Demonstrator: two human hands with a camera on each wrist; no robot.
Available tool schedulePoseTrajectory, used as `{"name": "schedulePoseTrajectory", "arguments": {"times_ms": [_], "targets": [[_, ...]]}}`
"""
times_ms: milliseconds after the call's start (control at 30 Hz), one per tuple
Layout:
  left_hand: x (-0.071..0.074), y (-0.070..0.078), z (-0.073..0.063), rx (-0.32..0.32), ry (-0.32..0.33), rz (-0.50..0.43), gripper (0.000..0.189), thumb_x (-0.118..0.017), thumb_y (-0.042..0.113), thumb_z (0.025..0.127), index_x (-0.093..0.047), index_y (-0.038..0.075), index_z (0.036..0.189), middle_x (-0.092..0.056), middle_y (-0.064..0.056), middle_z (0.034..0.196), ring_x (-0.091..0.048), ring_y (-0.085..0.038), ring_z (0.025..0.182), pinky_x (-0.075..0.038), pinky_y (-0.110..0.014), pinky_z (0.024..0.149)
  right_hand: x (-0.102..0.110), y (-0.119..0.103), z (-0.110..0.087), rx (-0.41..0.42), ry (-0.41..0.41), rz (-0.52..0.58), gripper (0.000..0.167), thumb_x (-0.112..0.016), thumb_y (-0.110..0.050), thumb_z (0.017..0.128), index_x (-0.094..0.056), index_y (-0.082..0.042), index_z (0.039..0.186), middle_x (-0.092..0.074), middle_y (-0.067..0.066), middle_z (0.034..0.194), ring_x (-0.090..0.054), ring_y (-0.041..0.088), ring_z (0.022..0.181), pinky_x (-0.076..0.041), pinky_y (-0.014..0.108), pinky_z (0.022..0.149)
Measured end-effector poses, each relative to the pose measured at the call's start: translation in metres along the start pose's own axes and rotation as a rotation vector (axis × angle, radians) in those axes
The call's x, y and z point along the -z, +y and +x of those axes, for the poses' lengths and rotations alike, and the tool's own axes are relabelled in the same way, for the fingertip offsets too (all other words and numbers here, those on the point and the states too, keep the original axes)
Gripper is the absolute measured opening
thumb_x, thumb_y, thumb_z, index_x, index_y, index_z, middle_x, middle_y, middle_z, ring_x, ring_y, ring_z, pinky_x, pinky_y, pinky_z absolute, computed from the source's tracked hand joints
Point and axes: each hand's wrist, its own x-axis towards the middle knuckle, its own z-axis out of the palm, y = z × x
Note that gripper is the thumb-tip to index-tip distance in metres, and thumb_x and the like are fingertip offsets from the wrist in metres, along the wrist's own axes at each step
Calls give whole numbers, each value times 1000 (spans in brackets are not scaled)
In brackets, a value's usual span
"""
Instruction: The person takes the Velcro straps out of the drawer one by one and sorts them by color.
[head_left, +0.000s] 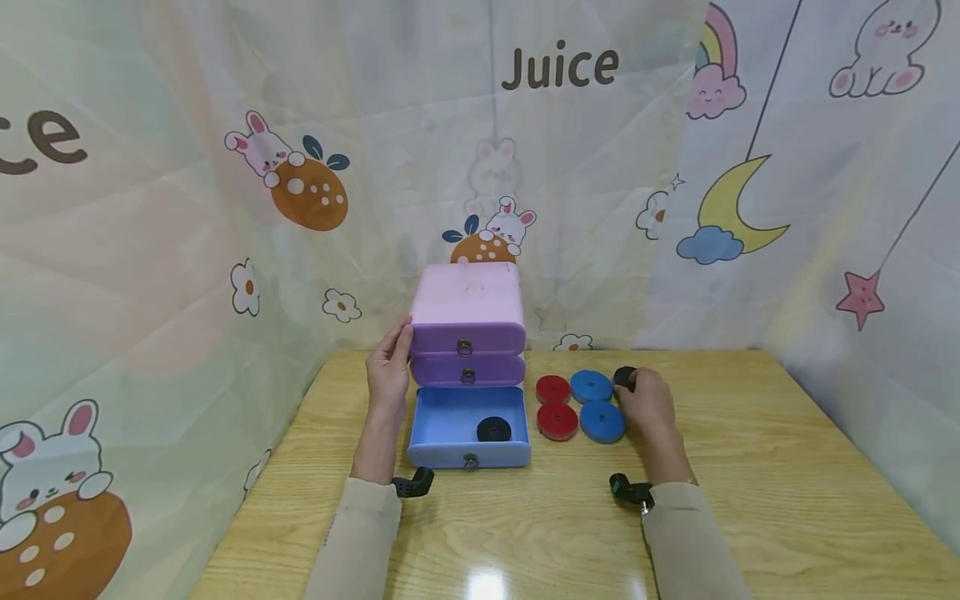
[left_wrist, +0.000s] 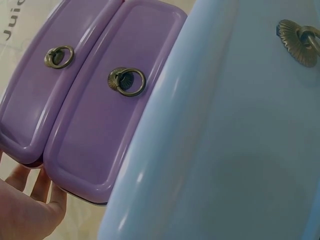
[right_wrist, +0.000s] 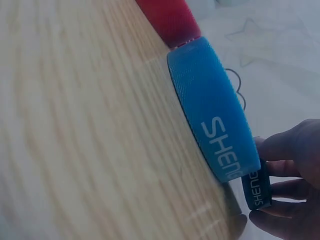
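Observation:
My right hand (head_left: 648, 400) holds a small black roll of tape (head_left: 624, 379) between thumb and fingers at the right end of the row. In the right wrist view the black roll (right_wrist: 257, 187) shows white lettering. My left hand (head_left: 389, 375) rests against the left side of a small drawer cabinet (head_left: 468, 296). Its fingers (left_wrist: 42, 185) touch that side by the purple drawers (left_wrist: 117, 100). The blue bottom drawer (head_left: 438, 456) is pulled out, with another black roll (head_left: 493, 429) lying inside toward the right. Both purple drawers are closed.
Beside the cabinet lie two red rolls (head_left: 557, 422) and two blue rolls (head_left: 602, 422) on the wooden table (head_left: 555, 525). Each drawer front has a ring pull (head_left: 470, 461). A printed cloth (head_left: 420, 125) hangs behind and at both sides.

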Motion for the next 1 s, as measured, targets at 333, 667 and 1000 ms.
{"name": "schedulePoseTrajectory", "arguments": {"times_ms": [333,667,1000], "targets": [[0,0,1,-10,-7,26,47,-72,48,96,-71,24,136,-66,1,143,-63,-15,131,-51,-33,112,-1,2,0,-15,-42,-11,43,-60,-20,105,-57,15,129,-57,38,132,-54,56,124,-50,65,101],[0,0,2,-11,-4,31,47,-72,50,95,-72,24,135,-67,2,142,-64,-14,129,-53,-28,107,10,-49,-6,168,41,1,45,-63,-31,104,-61,4,133,-59,30,139,-56,49,123,-49,63,99],[1,0,1,9,-2,26,49,-73,52,93,-72,26,135,-66,4,143,-63,-14,132,-49,-34,113,11,-98,-21,336,30,25,43,-71,-30,100,-64,0,131,-64,23,135,-57,43,129,-50,60,105]]}}
